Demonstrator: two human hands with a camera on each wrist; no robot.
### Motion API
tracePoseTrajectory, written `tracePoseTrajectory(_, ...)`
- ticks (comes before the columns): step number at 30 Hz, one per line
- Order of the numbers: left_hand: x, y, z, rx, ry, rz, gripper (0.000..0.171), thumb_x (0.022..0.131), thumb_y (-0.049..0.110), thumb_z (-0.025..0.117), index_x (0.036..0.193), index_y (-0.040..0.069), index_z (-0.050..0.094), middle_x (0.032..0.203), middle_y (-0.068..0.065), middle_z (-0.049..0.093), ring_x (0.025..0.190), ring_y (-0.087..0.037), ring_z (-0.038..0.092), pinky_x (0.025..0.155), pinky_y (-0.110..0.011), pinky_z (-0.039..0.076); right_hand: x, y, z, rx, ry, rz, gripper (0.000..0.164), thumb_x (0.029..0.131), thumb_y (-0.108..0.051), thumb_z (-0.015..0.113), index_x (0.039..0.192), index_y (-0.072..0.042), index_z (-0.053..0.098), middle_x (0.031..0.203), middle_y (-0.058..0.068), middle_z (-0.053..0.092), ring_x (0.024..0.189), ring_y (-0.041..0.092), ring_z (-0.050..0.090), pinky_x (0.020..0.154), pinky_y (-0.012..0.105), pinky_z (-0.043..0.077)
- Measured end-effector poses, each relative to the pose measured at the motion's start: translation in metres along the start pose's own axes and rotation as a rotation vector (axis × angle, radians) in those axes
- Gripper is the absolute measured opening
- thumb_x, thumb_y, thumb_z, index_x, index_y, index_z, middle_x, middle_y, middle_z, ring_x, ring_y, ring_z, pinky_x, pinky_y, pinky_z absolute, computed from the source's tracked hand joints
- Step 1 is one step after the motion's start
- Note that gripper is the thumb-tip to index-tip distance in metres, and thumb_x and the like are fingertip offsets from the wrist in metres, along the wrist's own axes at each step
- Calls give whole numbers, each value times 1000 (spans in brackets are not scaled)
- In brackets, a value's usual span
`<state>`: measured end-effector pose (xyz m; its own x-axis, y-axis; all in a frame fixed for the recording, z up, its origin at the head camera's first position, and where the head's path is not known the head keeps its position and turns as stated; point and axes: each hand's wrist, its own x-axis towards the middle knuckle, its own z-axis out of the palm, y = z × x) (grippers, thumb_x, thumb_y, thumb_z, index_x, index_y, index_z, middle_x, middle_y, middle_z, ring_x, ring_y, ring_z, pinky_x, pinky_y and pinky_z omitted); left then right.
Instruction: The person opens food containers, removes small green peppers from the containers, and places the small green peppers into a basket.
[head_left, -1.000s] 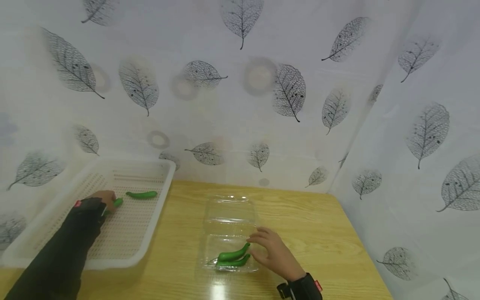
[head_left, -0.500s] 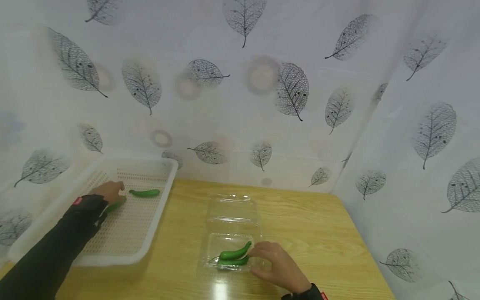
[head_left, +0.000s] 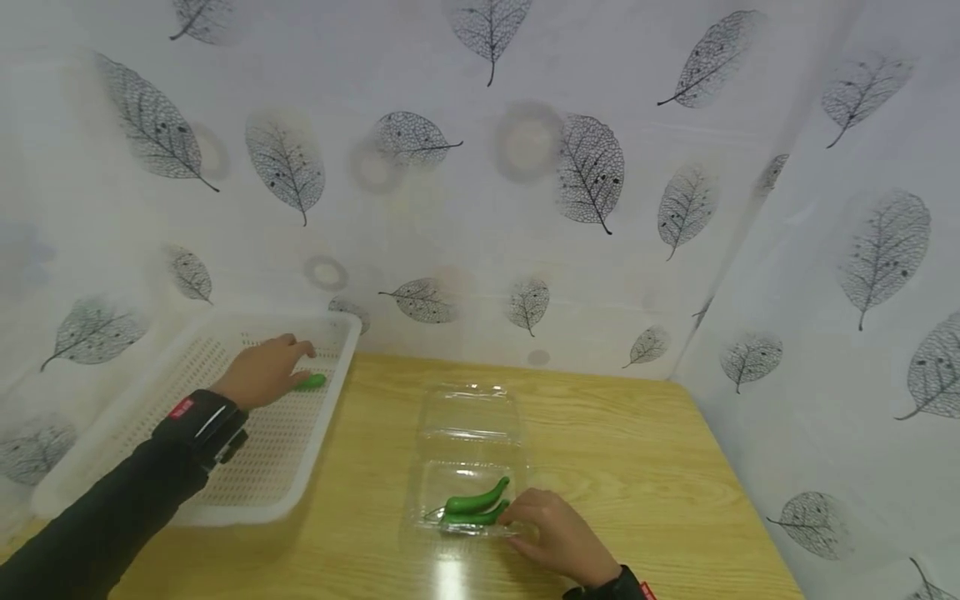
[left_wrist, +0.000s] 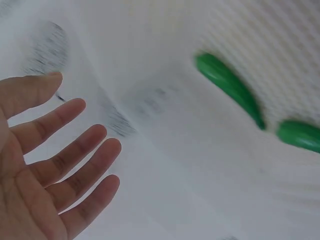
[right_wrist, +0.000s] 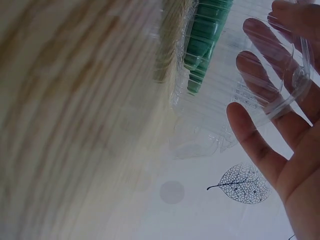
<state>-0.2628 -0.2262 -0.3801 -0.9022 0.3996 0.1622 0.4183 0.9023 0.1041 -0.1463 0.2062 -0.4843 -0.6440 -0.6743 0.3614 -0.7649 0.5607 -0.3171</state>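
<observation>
A green pepper (head_left: 311, 382) is lying crosswise in a white basket (head_left: 236, 512), just right of the left hand (head_left: 262, 372), hovering with fingers spread; the farther right hand (head_left: 558, 533) is gripping a clear box (head_left: 459, 471).

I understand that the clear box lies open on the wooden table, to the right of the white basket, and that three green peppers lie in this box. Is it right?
Not quite: the head view shows two green peppers in the clear box, not three. It does lie open on the wooden table, right of the white basket.
</observation>
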Motion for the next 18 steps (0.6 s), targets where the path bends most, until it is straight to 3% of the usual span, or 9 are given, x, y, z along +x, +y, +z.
tracePoseTrajectory(6,6,71,-11,34,70,179,30,82,17,71,108,6,61,93,-10,63,72,-18,60,59,-30,51,2,-1,0,6,-29,20,18,74,-11,77,90,-17,71,88,-8,69,83,4,61,72,21,52)
tracePoseTrajectory(9,5,105,-11,-22,59,282,29,82,20,70,107,9,62,97,-7,63,76,-16,61,64,-28,52,2,-1,-1,15,-36,16,18,74,-10,76,91,-16,71,89,-8,69,83,4,61,72,20,51)
tracePoseTrajectory(14,3,158,-2,-66,27,446,28,83,26,69,106,12,63,96,-3,64,79,-14,61,68,-25,53,2,0,-1,17,-37,19,19,74,-9,76,91,-16,71,90,-8,70,83,4,61,72,20,51)
tracePoseTrajectory(18,3,186,16,-2,-31,543,26,84,30,67,105,14,63,94,1,64,79,-10,61,69,-22,51,1,0,1,20,-33,23,19,75,-11,76,92,-17,71,91,-9,69,84,4,61,72,20,51)
